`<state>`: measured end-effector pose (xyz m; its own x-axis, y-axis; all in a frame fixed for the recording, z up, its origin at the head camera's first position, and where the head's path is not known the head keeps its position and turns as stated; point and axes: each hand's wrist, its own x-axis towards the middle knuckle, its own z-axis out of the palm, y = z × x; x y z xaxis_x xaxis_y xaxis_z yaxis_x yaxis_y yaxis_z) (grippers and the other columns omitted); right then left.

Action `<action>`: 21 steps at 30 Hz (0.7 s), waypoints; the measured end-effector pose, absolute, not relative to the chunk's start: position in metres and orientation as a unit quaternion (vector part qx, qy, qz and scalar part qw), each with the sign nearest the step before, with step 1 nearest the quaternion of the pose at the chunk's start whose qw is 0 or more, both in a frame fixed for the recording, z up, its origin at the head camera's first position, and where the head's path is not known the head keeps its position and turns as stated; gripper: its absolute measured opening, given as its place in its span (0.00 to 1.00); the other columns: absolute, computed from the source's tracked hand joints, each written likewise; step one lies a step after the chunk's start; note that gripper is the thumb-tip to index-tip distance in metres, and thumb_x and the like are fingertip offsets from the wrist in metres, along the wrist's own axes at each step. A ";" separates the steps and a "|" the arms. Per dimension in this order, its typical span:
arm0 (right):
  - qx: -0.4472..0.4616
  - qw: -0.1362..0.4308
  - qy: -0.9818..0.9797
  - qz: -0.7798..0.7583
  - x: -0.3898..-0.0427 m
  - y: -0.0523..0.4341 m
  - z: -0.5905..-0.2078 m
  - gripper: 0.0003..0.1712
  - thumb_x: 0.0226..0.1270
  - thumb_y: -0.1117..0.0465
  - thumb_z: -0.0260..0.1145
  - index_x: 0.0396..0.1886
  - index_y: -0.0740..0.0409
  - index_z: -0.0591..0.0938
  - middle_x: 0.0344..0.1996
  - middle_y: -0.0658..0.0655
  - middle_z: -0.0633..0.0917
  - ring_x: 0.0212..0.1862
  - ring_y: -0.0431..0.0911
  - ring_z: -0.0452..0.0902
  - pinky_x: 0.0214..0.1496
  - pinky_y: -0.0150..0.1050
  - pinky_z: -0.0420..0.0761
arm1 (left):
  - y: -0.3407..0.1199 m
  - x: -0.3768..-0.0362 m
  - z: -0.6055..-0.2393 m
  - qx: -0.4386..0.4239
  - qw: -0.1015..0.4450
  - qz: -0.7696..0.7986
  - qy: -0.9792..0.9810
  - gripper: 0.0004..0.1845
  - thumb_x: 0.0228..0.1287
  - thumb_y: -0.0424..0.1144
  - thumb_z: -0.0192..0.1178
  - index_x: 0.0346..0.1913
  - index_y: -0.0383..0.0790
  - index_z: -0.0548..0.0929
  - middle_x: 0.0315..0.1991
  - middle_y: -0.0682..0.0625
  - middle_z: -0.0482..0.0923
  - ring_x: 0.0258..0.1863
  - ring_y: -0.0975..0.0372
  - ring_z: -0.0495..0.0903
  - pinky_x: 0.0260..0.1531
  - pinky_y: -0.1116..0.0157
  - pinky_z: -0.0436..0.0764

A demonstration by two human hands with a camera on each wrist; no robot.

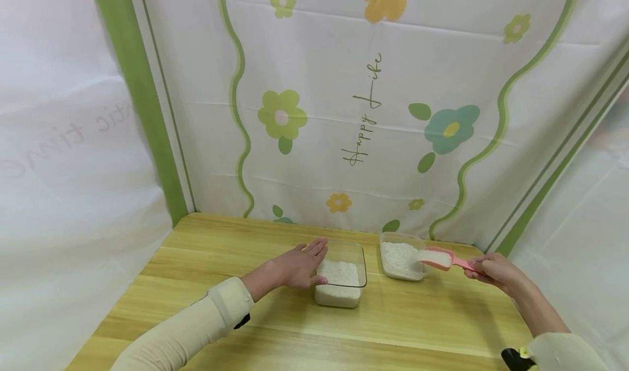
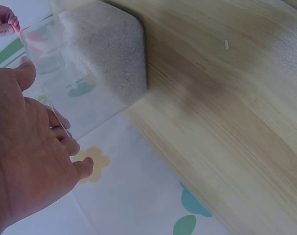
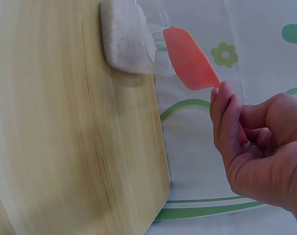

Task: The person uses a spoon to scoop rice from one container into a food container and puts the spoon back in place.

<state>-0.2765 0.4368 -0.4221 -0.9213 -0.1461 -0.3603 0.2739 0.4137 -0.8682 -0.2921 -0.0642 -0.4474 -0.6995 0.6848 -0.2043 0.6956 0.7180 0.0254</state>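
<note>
Two clear plastic containers of white grains stand on the wooden table (image 1: pixel 206 283). The left container (image 1: pixel 342 281) is touched on its left wall by my left hand (image 1: pixel 300 264), fingers straight; the same container (image 2: pixel 97 63) and left hand (image 2: pixel 28 156) fill the left wrist view. My right hand (image 1: pixel 493 270) pinches the handle of a pink scoop (image 1: pixel 439 258), heaped with white grains, held over the right edge of the right container (image 1: pixel 400 259). In the right wrist view the pink scoop (image 3: pixel 190 58) hangs next to that container (image 3: pixel 126 39), with my right hand (image 3: pixel 256 147) curled round its handle.
A white cloth with green stripes and flowers (image 1: pixel 373 103) hangs right behind the table and at both sides. The table's right edge (image 3: pixel 160 161) runs close by my right hand. Bare wood lies in front of the containers.
</note>
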 end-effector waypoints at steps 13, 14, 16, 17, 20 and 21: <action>0.046 0.191 0.823 -0.533 -0.279 0.433 -0.414 0.22 0.78 0.71 0.46 0.55 0.94 0.66 0.26 0.50 0.88 0.29 0.34 0.85 0.34 0.25 0.83 | -0.064 -0.292 -0.446 0.372 0.103 -0.029 0.922 0.44 0.76 0.65 0.40 0.81 0.38 0.47 0.82 0.46 0.37 0.82 0.56 0.39 0.76 0.51 0.57; 0.046 0.190 0.825 -0.530 -0.279 0.433 -0.414 0.23 0.78 0.71 0.45 0.56 0.95 0.64 0.26 0.50 0.88 0.29 0.33 0.85 0.34 0.24 0.83 | -0.064 -0.292 -0.447 0.371 0.103 -0.029 0.922 0.44 0.76 0.65 0.40 0.81 0.38 0.47 0.82 0.46 0.37 0.82 0.56 0.39 0.77 0.51 0.57; 0.047 0.189 0.828 -0.525 -0.279 0.433 -0.413 0.24 0.78 0.71 0.45 0.58 0.96 0.61 0.26 0.50 0.88 0.29 0.33 0.85 0.34 0.24 0.82 | -0.064 -0.292 -0.447 0.371 0.103 -0.029 0.923 0.44 0.76 0.65 0.40 0.81 0.38 0.46 0.82 0.46 0.37 0.82 0.57 0.39 0.77 0.51 0.57; 0.047 0.188 0.830 -0.523 -0.279 0.433 -0.413 0.25 0.78 0.71 0.45 0.58 0.97 0.60 0.26 0.50 0.88 0.29 0.33 0.84 0.34 0.24 0.82 | -0.064 -0.292 -0.447 0.371 0.102 -0.030 0.922 0.44 0.76 0.65 0.40 0.81 0.39 0.46 0.82 0.46 0.37 0.82 0.57 0.39 0.77 0.51 0.57; 0.043 0.188 0.834 -0.518 -0.278 0.433 -0.412 0.26 0.78 0.71 0.44 0.59 0.97 0.58 0.27 0.50 0.88 0.29 0.33 0.84 0.34 0.24 0.82 | -0.064 -0.293 -0.448 0.371 0.103 -0.030 0.922 0.44 0.76 0.65 0.40 0.81 0.39 0.46 0.82 0.46 0.37 0.82 0.57 0.38 0.77 0.51 0.57; 0.042 0.188 0.835 -0.516 -0.278 0.432 -0.412 0.26 0.78 0.71 0.44 0.60 0.97 0.58 0.27 0.50 0.88 0.29 0.33 0.84 0.34 0.24 0.82 | -0.064 -0.293 -0.448 0.371 0.103 -0.030 0.922 0.44 0.76 0.65 0.40 0.81 0.39 0.46 0.82 0.46 0.37 0.82 0.57 0.38 0.77 0.51 0.57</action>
